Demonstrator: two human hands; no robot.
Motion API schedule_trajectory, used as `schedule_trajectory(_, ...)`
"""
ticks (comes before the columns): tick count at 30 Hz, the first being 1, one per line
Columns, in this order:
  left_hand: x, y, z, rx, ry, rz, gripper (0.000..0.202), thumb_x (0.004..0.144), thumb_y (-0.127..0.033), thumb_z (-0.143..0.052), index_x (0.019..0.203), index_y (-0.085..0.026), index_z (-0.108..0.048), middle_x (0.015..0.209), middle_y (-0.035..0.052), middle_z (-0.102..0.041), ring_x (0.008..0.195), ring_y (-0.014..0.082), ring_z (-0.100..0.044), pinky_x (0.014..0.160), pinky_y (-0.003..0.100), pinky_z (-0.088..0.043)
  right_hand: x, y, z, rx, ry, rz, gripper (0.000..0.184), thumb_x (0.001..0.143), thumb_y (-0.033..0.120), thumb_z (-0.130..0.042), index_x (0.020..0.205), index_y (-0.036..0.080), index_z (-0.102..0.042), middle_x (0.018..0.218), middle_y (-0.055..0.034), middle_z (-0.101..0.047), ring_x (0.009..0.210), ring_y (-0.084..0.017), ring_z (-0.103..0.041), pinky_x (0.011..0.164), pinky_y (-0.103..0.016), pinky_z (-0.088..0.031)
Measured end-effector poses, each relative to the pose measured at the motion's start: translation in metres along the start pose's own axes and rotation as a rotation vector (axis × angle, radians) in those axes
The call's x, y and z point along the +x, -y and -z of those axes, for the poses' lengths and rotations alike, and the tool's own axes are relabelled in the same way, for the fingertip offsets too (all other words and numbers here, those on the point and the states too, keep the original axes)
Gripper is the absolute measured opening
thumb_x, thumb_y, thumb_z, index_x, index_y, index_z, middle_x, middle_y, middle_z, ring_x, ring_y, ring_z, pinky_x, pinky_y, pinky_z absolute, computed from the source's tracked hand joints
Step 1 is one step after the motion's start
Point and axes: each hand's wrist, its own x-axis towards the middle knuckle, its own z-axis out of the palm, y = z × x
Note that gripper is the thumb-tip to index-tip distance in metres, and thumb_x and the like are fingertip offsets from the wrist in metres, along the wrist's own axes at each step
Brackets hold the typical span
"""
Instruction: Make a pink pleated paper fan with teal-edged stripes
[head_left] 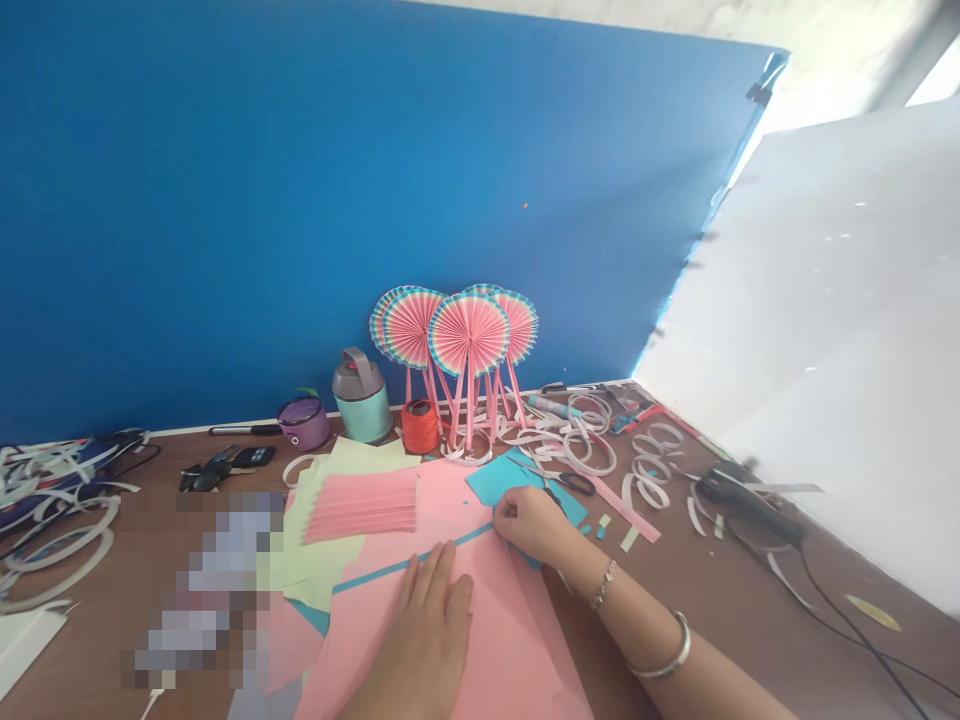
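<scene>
My left hand (427, 625) lies flat with fingers stretched out on a pink paper sheet (495, 650), just below a thin blue strip (405, 568) that runs along the sheet's upper edge. My right hand (525, 522) is closed in a pinch at the right end of that strip, at the sheet's corner; what it grips is too small to make out. A piece of blue paper (499, 478) lies just beyond the right hand. A pleated pink paper (364, 503) rests on pale green sheets (322, 560) to the left.
Several finished pink paper fans (457, 335) stand against the blue backdrop (300, 200). Nearby are an orange thread spool (420, 427), a grey-green jar (362, 398), a purple container (304, 423), scissors (566, 480), curled white paper strips (592, 445) and a glue gun (750, 500) with cable at right.
</scene>
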Motion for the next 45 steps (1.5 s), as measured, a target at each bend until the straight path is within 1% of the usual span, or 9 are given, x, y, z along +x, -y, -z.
schedule_trajectory(5,-0.002,0.000,-0.003,-0.076,0.071,0.031,0.028,0.087,-0.014,-0.038,0.112,-0.015,-0.050,0.127,0.0172,-0.055,0.122,0.0288,-0.048,0.097,0.050,-0.040,0.002,-0.001,-0.001,-0.018,0.015,-0.022,0.014,0.067,0.012,-0.053,0.065,0.015,-0.066,0.065,-0.0039,-0.067,0.059,-0.013,-0.055,0.051,-0.021,-0.031)
schedule_trajectory(11,-0.003,-0.002,-0.007,-0.091,0.125,0.049,0.031,0.086,-0.012,-0.038,0.114,-0.016,-0.051,0.130,0.0181,-0.053,0.123,0.0303,-0.046,0.095,0.051,-0.042,0.000,0.000,0.003,0.057,0.004,-0.017,0.012,0.066,0.012,-0.054,0.064,0.015,-0.065,0.064,-0.0039,-0.067,0.058,-0.013,-0.055,0.050,-0.021,-0.031)
schedule_trajectory(15,-0.006,-0.003,-0.011,-0.117,0.131,0.081,0.034,0.085,-0.010,-0.037,0.116,-0.017,-0.051,0.132,0.0152,-0.052,0.125,0.0283,-0.045,0.098,0.052,-0.041,0.000,0.001,0.003,0.085,-0.008,-0.022,0.011,0.065,0.013,-0.054,0.064,0.015,-0.064,0.062,-0.0034,-0.066,0.057,-0.013,-0.054,0.050,-0.020,-0.032)
schedule_trajectory(19,-0.006,-0.002,-0.011,-0.100,0.131,0.054,0.037,0.084,-0.009,-0.037,0.118,-0.016,-0.051,0.131,0.0169,-0.052,0.123,0.0292,-0.047,0.096,0.052,-0.042,0.001,-0.001,0.002,0.114,0.020,-0.032,0.010,0.065,0.015,-0.053,0.063,0.015,-0.063,0.061,-0.0025,-0.064,0.056,-0.012,-0.053,0.050,-0.020,-0.032)
schedule_trajectory(27,-0.005,-0.003,-0.011,-0.166,0.144,0.098,0.036,0.086,-0.011,-0.038,0.118,-0.016,-0.053,0.132,0.0165,-0.052,0.125,0.0282,-0.045,0.100,0.052,-0.039,0.001,-0.001,0.000,0.018,0.017,-0.032,0.013,0.065,0.012,-0.053,0.061,0.016,-0.064,0.063,-0.0034,-0.066,0.059,-0.013,-0.055,0.050,-0.021,-0.031)
schedule_trajectory(32,-0.003,-0.003,-0.008,-0.099,0.169,0.062,0.034,0.084,-0.011,-0.041,0.116,-0.015,-0.054,0.129,0.0196,-0.054,0.120,0.0324,-0.049,0.090,0.052,-0.047,-0.002,0.005,0.001,-0.030,0.024,-0.065,0.012,0.065,0.012,-0.054,0.063,0.016,-0.065,0.062,-0.0034,-0.065,0.055,-0.012,-0.053,0.049,-0.021,-0.029)
schedule_trajectory(39,-0.004,-0.003,-0.009,-0.056,0.143,0.039,0.035,0.085,-0.013,-0.040,0.118,-0.016,-0.051,0.129,0.0166,-0.054,0.121,0.0287,-0.049,0.095,0.050,-0.044,-0.005,0.008,0.002,-0.057,0.009,-0.073,0.011,0.067,0.011,-0.055,0.068,0.017,-0.065,0.068,-0.0040,-0.067,0.061,-0.014,-0.055,0.051,-0.022,-0.028)
schedule_trajectory(43,-0.003,-0.003,-0.008,-0.021,0.132,0.035,0.035,0.085,-0.011,-0.039,0.117,-0.016,-0.050,0.129,0.0164,-0.054,0.121,0.0282,-0.048,0.095,0.050,-0.043,-0.007,0.011,0.000,-0.100,-0.020,-0.073,0.009,0.073,0.023,-0.057,0.069,0.017,-0.063,0.073,-0.0047,-0.068,0.069,-0.016,-0.058,0.053,-0.023,-0.028)
schedule_trajectory(45,-0.002,-0.003,-0.007,-0.023,0.131,0.030,0.035,0.084,-0.011,-0.039,0.118,-0.016,-0.049,0.128,0.0168,-0.054,0.121,0.0285,-0.048,0.095,0.050,-0.043,-0.008,0.015,-0.002,-0.153,-0.030,-0.086,0.025,0.076,0.041,-0.058,0.069,0.017,-0.061,0.073,-0.0063,-0.067,0.069,-0.019,-0.060,0.054,-0.025,-0.028)
